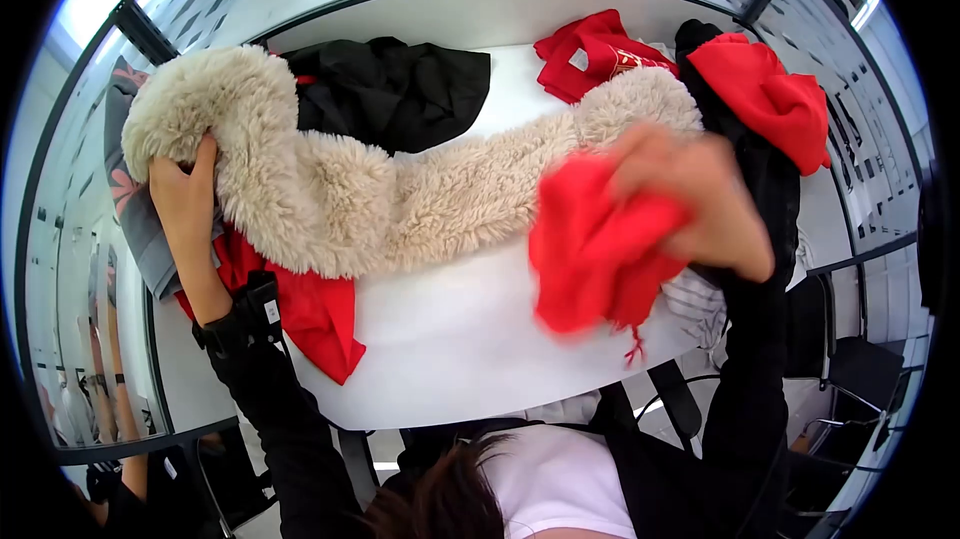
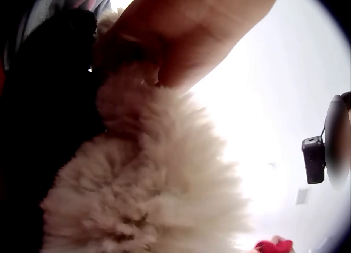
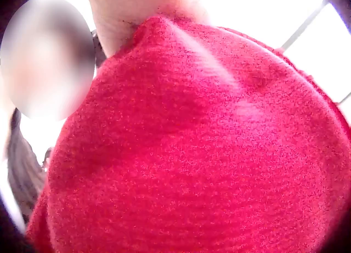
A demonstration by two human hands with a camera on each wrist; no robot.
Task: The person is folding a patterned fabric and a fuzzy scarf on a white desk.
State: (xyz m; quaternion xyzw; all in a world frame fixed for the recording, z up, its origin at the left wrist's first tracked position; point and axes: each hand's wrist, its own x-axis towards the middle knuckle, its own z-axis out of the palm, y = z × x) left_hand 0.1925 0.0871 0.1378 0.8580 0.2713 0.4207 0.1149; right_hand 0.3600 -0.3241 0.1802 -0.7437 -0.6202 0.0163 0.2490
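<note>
A long, fluffy beige faux-fur scarf [image 1: 440, 204] stretches across the white table. My left hand [image 1: 180, 209] grips its left end, which is bunched up. In the left wrist view, the thumb and fingers sink into the pile of the fur [image 2: 148, 182]. At the right, my right hand [image 1: 690, 194], blurred, holds a bunched red scarf [image 1: 585, 249] with a tassel hanging at its lower edge. This scarf overlaps the right part of the fluffy one in the head view. Its fine-ribbed red fabric [image 3: 186, 138] fills most of the right wrist view.
Black cloth [image 1: 400, 89] lies crumpled at the back left. Red garments sit at the back [image 1: 600, 54] and far right [image 1: 770, 99]. Under my left arm are red cloth [image 1: 320, 319] and a grey piece [image 1: 145, 224]. Striped cloth [image 1: 695, 304] lies at the right edge. Low panels enclose the table [image 1: 440, 359].
</note>
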